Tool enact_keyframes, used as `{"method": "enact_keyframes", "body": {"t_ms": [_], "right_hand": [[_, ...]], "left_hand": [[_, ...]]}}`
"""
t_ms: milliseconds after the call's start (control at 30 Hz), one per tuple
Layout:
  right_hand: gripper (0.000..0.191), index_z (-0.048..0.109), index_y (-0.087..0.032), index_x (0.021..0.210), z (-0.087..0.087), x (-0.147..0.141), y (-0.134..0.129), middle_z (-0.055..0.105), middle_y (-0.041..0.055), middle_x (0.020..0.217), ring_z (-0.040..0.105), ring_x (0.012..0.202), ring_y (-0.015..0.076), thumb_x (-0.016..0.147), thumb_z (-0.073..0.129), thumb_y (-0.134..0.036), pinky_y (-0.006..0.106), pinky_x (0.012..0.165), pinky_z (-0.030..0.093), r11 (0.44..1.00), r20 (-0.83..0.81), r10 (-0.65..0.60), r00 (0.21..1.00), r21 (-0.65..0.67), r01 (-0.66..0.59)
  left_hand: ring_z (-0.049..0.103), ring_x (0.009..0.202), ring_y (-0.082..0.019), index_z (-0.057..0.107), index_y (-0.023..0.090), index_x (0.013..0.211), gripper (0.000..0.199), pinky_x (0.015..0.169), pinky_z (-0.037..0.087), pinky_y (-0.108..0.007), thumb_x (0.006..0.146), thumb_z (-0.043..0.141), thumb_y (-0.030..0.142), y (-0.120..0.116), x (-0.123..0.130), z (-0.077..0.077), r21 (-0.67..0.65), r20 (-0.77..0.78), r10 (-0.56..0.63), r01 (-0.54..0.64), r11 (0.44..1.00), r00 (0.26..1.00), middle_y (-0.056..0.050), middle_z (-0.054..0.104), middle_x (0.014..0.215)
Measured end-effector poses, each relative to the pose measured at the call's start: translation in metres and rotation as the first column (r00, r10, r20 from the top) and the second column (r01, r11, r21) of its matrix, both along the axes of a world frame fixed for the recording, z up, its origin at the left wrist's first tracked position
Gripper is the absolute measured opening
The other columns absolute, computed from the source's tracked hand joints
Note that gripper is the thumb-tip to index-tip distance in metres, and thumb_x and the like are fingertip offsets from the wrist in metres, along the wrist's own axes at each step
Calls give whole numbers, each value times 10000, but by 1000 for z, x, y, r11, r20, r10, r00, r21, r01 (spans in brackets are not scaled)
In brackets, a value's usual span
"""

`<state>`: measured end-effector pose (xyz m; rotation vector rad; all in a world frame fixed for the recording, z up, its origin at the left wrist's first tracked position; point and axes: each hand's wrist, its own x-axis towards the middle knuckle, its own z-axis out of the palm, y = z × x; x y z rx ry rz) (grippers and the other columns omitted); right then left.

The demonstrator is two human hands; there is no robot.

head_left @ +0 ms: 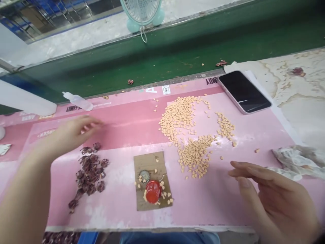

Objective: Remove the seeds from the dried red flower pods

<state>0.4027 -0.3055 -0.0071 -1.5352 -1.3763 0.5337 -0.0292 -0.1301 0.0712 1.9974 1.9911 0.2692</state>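
The right hand's fingers [259,169] point inward and reach forward, thumb parted just below them, and from my end I see nothing in their grasp. The right hand [240,176] hangs palm side-on beside the loose pale hearts [195,156]. My left hand [99,123] has its fingers loosely curled, thumb a little apart; their tips blur, but I make out nothing held. That forearm slants in from the lower left, wrist bent, above the dark dried flower heads [89,171].

I'd judge the two stocks are split so each hand has one close by: flowers left, hearts right. Between them, near the bench's [116,203] front edge, a cardboard piece [142,161] carries a red cap [153,192], a metal cap [144,176] and stray hearts, probably to keep them central. The phone [245,91] lies farther out, perhaps to spare the working space.
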Motion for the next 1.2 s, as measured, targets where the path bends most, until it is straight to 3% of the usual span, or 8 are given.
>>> {"method": "enact_keyframes", "body": {"t_ms": [67, 167, 367, 467, 600, 733, 1000, 1200], "right_hand": [[78, 735, -261, 1039, 1, -4, 1, 832, 63, 935, 825, 785, 265, 972, 723, -225, 457, 852, 729, 1000, 3, 25, 1000, 3, -25], [97, 731, -262, 1065, -1, -9, 2, 833, 51, 912, 807, 735, 251, 971, 730, -239, 462, 830, 717, 999, 20, 22, 1000, 43, -23], [107, 708, -267, 1103, 0, 0, 3, 821, 52, 970, 777, 787, 239, 1002, 706, -302, 430, 740, 664, 995, 254, -70, 965, 88, 49], [81, 706, -259, 1086, 0, 10, 4, 808, 45, 961, 749, 742, 209, 1031, 661, -298, 360, 639, 643, 997, 474, 13, 880, 66, -50], [87, 688, -240, 1070, -6, 11, 8, 796, 54, 936, 768, 773, 212, 1055, 626, -298, 329, 635, 644, 992, 575, 96, 813, 15, -128], [70, 676, -240, 1092, -8, 0, 14, 806, 52, 947, 783, 785, 217, 1044, 644, -279, 328, 662, 645, 989, 587, 117, 801, 9, -151], [80, 650, -232, 1093, -2, -9, 22, 804, 46, 936, 767, 789, 215, 1043, 603, -193, 331, 682, 613, 967, 646, 203, 736, -12, -256], [44, 649, -234, 1075, 6, 0, 15, 793, 54, 917, 741, 771, 227, 1071, 620, -267, 345, 638, 563, 973, 739, 159, 655, -4, -232]], "left_hand": [[647, 622, -205, 847, 271, 865, 454, 586, 472, -272, 770, 734, 700, -33, -15, -3, -11, -34, 8, -8, 1000, 999, -56, 822, 842], [699, 695, -236, 830, 317, 829, 367, 612, 481, -291, 764, 727, 663, -62, -19, -15, 16, -38, -1, 2, 1000, 999, -32, 838, 891], [723, 814, -268, 794, 321, 871, 260, 715, 485, -338, 810, 664, 538, -72, -5, -28, 115, -15, -65, 67, 991, 998, -23, 830, 964], [679, 785, -241, 745, 316, 891, 219, 721, 493, -346, 843, 627, 494, -80, 1, -27, 259, 32, -108, 96, 961, 994, -12, 778, 963], [664, 883, -299, 694, 345, 894, 139, 789, 471, -427, 886, 633, 469, -104, 12, -24, 409, 117, -134, 75, 909, 984, -18, 709, 875], [667, 948, -367, 714, 443, 923, 88, 851, 461, -536, 895, 642, 487, -136, 15, -25, 365, 192, -56, -18, 931, 980, -22, 712, 898], [684, 986, -399, 770, 513, 954, 148, 898, 498, -581, 824, 702, 532, -186, 6, -40, 233, 284, 92, -162, 959, 954, -25, 734, 1005], [667, 987, -275, 743, 400, 1073, 142, 903, 488, -418, 963, 659, 365, -197, 14, -52, 270, 306, -71, -14, 963, 949, -7, 729, 1036]]}}
